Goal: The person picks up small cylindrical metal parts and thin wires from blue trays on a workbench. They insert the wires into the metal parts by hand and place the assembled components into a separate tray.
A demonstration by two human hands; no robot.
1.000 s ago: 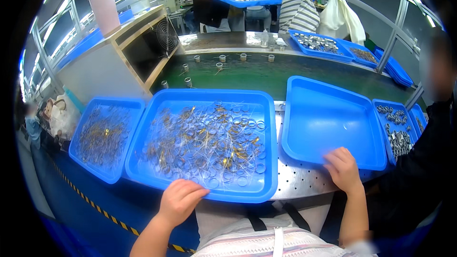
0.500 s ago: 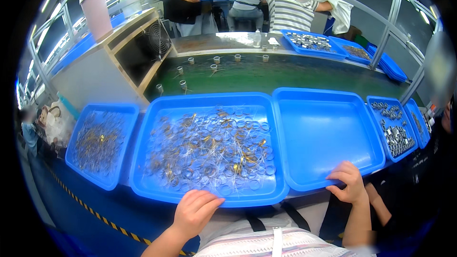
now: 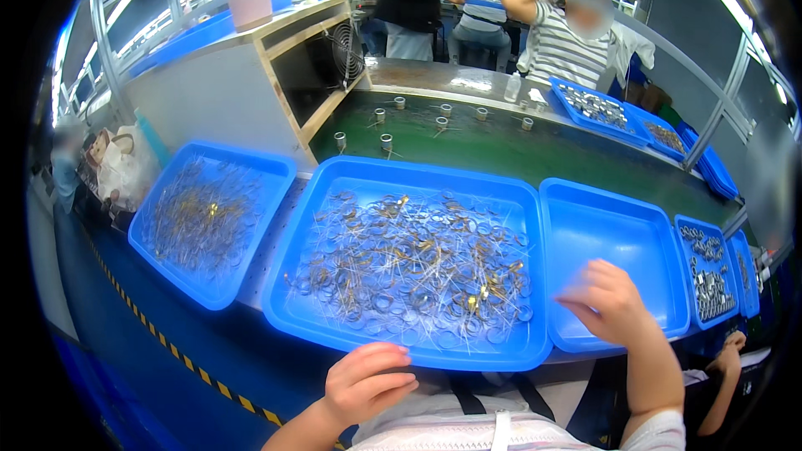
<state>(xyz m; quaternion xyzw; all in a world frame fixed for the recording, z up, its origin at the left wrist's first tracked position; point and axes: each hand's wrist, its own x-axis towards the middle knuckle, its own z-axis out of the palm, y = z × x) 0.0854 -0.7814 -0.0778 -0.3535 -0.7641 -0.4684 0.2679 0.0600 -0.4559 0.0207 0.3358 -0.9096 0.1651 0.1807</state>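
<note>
A large blue tray [image 3: 280,305] lies in front of me, filled with small coil-like rings [image 3: 418,259] trailing fine wires, some of them yellowish. At its front rim is my left hand [image 3: 368,384], its fingers slightly bent and apart from the thumb. Nothing shows in it, and I cannot tell whether its fingertips touch the rim. My right hand [image 3: 614,305] hovers over the front left part of a second blue tray [image 3: 618,225], whose smooth bottom shows. Its fingertips are blurred, the thumb stands apart from the fingers, and no object shows in it.
Another blue tray [image 3: 159,263] of wired rings stands left; trays of metal rings [image 3: 710,280] stand right. Behind, several ring pieces [image 3: 387,142] sit on a green surface [image 3: 468,154] beside a wooden-framed box with a fan [image 3: 344,50]. People work beyond the bench and to my right.
The view has swung, so the trays appear farther right. My right hand has come off the second tray's front rim and moved left, toward the large tray. My left hand remains near the large tray's rim.
</note>
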